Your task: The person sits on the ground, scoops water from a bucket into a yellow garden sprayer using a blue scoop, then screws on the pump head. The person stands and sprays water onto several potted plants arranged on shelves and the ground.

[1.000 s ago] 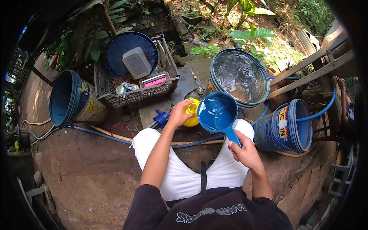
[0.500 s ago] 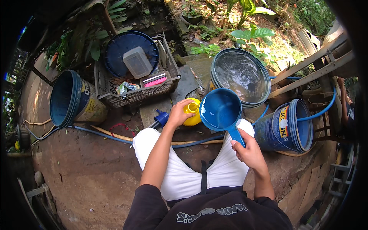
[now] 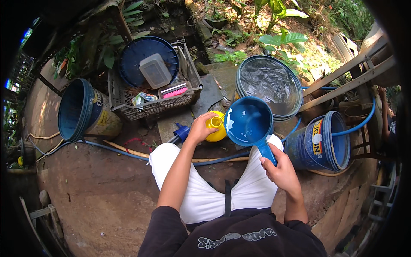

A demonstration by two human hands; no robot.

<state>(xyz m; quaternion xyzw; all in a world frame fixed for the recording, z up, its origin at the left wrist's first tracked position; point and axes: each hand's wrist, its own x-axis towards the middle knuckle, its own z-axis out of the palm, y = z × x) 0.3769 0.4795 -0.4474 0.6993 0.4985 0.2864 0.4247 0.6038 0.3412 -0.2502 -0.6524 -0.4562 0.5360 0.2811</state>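
My left hand (image 3: 200, 128) is closed round the neck side of a yellow plastic bottle (image 3: 218, 133), whose round mouth faces up. By its handle my right hand (image 3: 280, 167) grips a blue plastic dipper (image 3: 250, 120). The dipper's left rim, with a whitish worn patch, is right beside the bottle's mouth; a little water shows in its bowl. Whether water is running into the bottle I cannot tell. Just left of the bottle lies a blue plastic pump-like head (image 3: 182, 132). Behind the dipper stands a bucket of rippling water (image 3: 240, 85).
A grey crate (image 3: 150, 108) at the back left holds a dark blue lid (image 3: 128, 64), a clear tub (image 3: 155, 70) and a pink-bristled brush (image 3: 174, 91). Tipped buckets lie at left (image 3: 100, 113) and right (image 3: 302, 147). A blue hose (image 3: 128, 153) crosses the ground before my knees.
The dipper has shifted slightly right, its bowl turned a little, with more glints of water inside. The bottle stays in my left hand, nearly unmoved.
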